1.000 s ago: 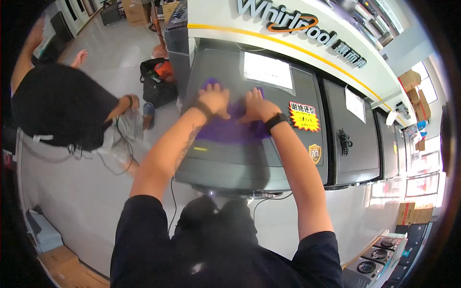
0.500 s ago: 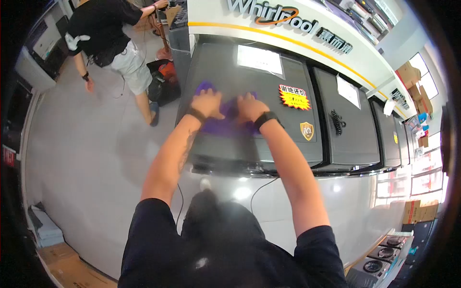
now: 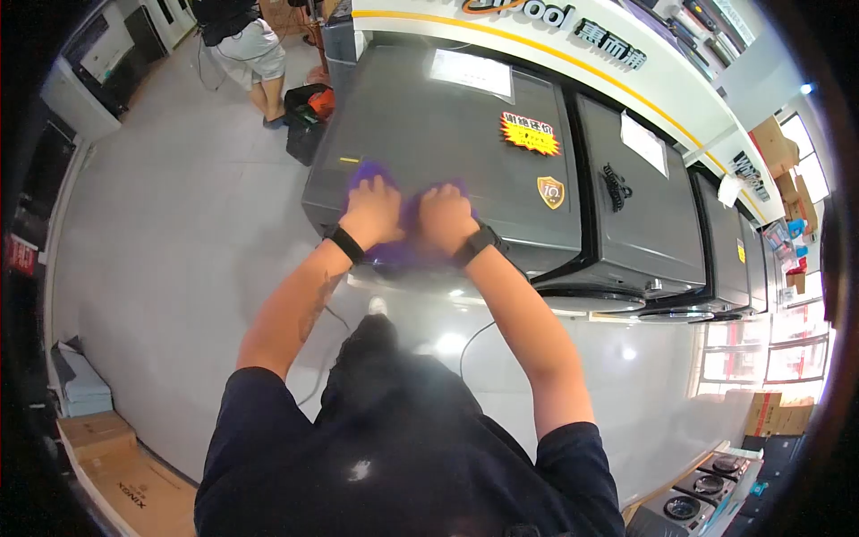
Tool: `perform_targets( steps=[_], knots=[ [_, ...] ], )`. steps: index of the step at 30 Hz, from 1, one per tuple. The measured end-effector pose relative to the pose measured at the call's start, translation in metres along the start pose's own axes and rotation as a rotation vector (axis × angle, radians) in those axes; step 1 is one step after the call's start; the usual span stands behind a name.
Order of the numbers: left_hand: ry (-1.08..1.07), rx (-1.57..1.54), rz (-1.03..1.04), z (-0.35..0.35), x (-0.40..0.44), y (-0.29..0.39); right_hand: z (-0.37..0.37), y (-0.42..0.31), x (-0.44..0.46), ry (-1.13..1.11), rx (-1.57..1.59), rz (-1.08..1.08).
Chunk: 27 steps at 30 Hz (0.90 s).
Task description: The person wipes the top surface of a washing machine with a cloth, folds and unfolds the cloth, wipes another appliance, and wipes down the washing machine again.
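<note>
A purple cloth (image 3: 391, 254) lies at the front edge of a dark grey appliance top (image 3: 420, 116). Both hands are on the cloth, side by side. My left hand (image 3: 372, 212) presses it with the fingers bent forward and somewhat apart. Just to the right, my right hand (image 3: 446, 219) rests on the cloth's other part, its fingers curled over it and partly blurred. A yellow price sticker (image 3: 530, 134), a gold shield sticker (image 3: 550, 191) and a white paper sheet (image 3: 471, 73) are on the same top.
More dark appliances (image 3: 644, 215) stand in a row to the right, one with a black hair clip (image 3: 616, 187). A person (image 3: 248, 54) stands at the upper left near a black bag (image 3: 309, 125). Cardboard boxes (image 3: 134, 483) lie at lower left. A cable hangs below the front edge.
Both hands and the cloth have moved back toward me, from the middle of the top to its front edge. The other person has moved farther away, and the view has shifted.
</note>
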State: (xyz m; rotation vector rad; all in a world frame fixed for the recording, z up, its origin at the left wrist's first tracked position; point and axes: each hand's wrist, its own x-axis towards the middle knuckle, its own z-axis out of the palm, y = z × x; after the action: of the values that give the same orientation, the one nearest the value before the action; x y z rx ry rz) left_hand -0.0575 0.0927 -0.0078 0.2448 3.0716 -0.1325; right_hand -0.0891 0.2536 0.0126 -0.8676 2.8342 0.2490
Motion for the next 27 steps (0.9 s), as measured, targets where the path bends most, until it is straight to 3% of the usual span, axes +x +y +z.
perform_targets(
  steps=[8,11,15,23,26,27],
  knots=[
    [-0.223,-0.112,0.033,-0.028,0.038,-0.019,-0.021,0.031,0.026,-0.031,0.253,-0.05],
    [-0.506,-0.24,0.033,-0.056,0.073,-0.038,-0.02,0.048,0.066,-0.082,0.332,0.009],
    [-0.286,-0.223,-0.035,-0.032,0.124,-0.068,-0.013,0.082,0.131,0.031,0.37,-0.011],
    [-0.392,-0.159,-0.05,-0.045,0.221,-0.104,-0.056,0.114,0.194,-0.025,0.313,0.002],
    [-0.412,-0.145,-0.046,-0.045,0.241,-0.108,-0.035,0.124,0.225,0.14,0.184,-0.033],
    [-0.432,-0.132,-0.048,-0.047,0.247,-0.109,-0.037,0.124,0.228,0.083,0.235,-0.02]
  ],
)
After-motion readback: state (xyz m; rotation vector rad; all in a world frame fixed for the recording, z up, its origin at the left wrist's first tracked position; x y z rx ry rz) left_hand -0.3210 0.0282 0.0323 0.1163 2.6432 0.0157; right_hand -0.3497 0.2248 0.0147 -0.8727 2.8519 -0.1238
